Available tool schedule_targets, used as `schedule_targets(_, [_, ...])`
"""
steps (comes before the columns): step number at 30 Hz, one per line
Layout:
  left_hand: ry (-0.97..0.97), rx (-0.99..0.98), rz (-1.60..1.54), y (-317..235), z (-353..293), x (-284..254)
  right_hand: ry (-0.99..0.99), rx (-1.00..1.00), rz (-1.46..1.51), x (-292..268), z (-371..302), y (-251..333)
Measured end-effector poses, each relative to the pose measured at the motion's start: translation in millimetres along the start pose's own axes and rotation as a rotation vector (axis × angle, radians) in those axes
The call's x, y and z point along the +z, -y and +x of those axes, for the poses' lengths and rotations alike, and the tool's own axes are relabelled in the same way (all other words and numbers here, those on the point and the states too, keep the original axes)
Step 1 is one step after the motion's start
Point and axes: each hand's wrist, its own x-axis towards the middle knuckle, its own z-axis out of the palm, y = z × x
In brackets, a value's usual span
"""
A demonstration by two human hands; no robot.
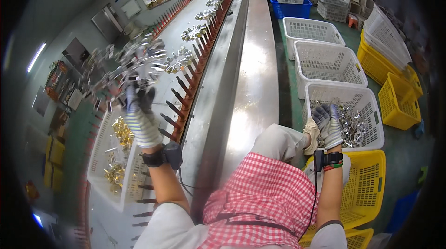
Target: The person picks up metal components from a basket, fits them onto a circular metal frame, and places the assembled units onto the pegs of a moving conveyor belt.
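Note:
My left hand (pixel 140 121), in a striped knit glove, is raised over the line of pegs and closed on the lower part of a round rack of shiny metal parts (pixel 134 65). Motion smears the rack, so its single pieces cannot be made out. My right hand (pixel 328 126), also gloved, is over the near white basket (pixel 371 109), its fingers loosely bent and apart with nothing visible in them. Loose silvery metal parts (pixel 355 126) lie in that basket, beside and below the right hand.
Dark pegs (pixel 174 108) line a red rail; farther along, similar round racks (pixel 194 32) sit on it. A white basket (pixel 104 179) with gold-coloured parts stands left. More white baskets (pixel 330 65), yellow baskets (pixel 364 186) and a blue one (pixel 290 9) stand right. A cable (pixel 186 186) hangs from my left wrist.

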Motion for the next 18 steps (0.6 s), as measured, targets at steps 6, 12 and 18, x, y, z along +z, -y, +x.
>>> schedule_targets(6, [0.584,-0.674,0.108,23,-71,54,0.372,0.254,-0.163,12,-9,-18])
schedule_targets(12, [1.077,-0.951,0.233,69,-152,96,0.677,0.346,-0.149,34,-29,-37])
schedule_targets(18, [1.055,-1.256,0.201,83,-181,105,0.445,0.291,-0.523,6,-8,-49])
